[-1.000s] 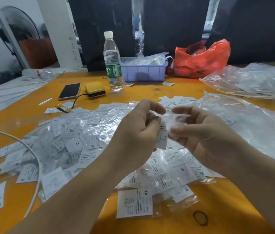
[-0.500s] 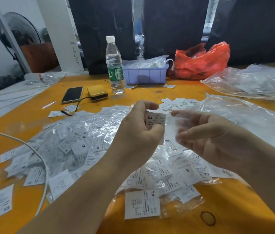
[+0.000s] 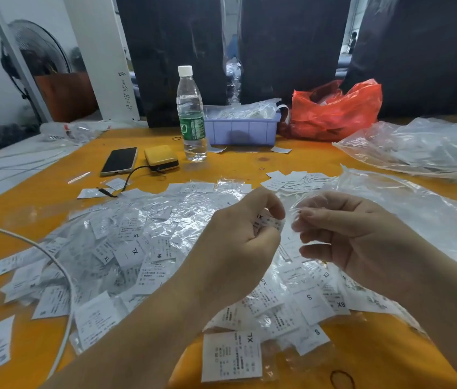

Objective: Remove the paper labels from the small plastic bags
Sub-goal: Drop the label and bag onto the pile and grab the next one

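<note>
My left hand [image 3: 238,242] pinches a white paper label [image 3: 268,223] marked XS between thumb and curled fingers, above the heap. Right beside it, my right hand [image 3: 350,237] holds a small clear plastic bag [image 3: 299,204] in its fingertips; the bag is thin and hard to make out. The label and the bag are close together; whether they still touch is unclear. Below both hands lies a wide heap of small bags with size labels [image 3: 143,248] on the orange table [image 3: 249,164]. A little pile of loose labels [image 3: 294,179] sits behind the hands.
A large clear plastic sheet [image 3: 418,214] lies at the right, another clear bag [image 3: 423,147] behind it. At the back stand a water bottle [image 3: 191,116], a blue tray [image 3: 241,131], a red bag [image 3: 336,110], a phone [image 3: 120,161] and a yellow box [image 3: 161,158]. A white cable [image 3: 53,265] crosses the left.
My left hand has drawn the label away from the bag and curled tighter round it. My right hand keeps the clear bag. The view has shifted slightly.
</note>
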A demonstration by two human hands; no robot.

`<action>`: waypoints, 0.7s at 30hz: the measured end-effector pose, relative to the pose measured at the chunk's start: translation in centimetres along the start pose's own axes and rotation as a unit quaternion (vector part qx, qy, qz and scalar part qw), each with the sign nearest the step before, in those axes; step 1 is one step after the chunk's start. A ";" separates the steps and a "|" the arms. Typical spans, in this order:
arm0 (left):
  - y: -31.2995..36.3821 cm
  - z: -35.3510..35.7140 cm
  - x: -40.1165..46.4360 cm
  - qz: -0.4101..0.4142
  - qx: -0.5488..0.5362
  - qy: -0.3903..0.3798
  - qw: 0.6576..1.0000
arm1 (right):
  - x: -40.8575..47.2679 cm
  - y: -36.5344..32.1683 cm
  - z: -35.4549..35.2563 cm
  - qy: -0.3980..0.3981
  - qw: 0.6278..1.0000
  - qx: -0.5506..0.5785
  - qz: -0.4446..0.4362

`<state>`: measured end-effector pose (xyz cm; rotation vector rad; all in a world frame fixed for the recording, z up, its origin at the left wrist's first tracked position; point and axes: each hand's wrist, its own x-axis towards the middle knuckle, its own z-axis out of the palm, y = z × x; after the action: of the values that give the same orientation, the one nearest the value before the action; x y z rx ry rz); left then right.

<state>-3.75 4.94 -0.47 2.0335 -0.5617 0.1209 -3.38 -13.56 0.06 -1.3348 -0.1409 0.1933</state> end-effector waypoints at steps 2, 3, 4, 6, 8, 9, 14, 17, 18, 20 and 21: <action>-0.1 0.0 -0.1 -0.009 -0.003 0.002 1.000 | 0.0 0.1 0.1 0.011 0.999 -0.026 -0.021; -0.2 -0.1 -0.1 -0.013 -0.003 0.004 1.000 | -0.1 0.2 0.1 0.017 0.999 -0.039 -0.033; -0.1 -0.2 -0.1 -0.014 -0.005 0.008 1.000 | -0.1 0.1 0.2 0.021 0.997 -0.050 -0.048; -0.1 -0.4 -0.2 -0.010 -0.011 0.017 1.000 | -0.3 0.1 0.5 0.028 0.994 -0.072 -0.080; 0.1 -0.5 -0.3 -0.005 -0.018 0.019 1.000 | -0.6 0.1 0.7 0.040 0.989 -0.092 -0.107; 0.2 -0.5 -0.3 -0.002 -0.021 0.018 1.000 | -0.6 0.1 0.7 0.047 0.987 -0.099 -0.118; 0.4 -0.2 -0.4 0.007 -0.021 0.006 1.000 | -0.7 0.3 1.1 0.064 0.982 -0.116 -0.132; 0.6 0.0 -0.5 0.012 -0.011 0.006 1.000 | -0.7 0.3 1.1 0.066 0.981 -0.119 -0.138; 0.6 0.0 -0.4 0.011 -0.012 0.007 1.000 | -0.8 0.3 1.0 0.067 0.980 -0.123 -0.140; 0.7 -0.1 -0.4 0.009 -0.013 0.010 1.000 | -0.8 0.2 1.1 0.073 0.978 -0.134 -0.145; 0.7 -0.2 -0.4 0.008 -0.013 0.010 1.000 | -0.9 0.1 1.1 0.075 0.977 -0.137 -0.147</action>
<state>-4.36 4.92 0.05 2.0004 -0.5645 0.1436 -4.46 -12.71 0.18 -1.5781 -0.2424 -0.1836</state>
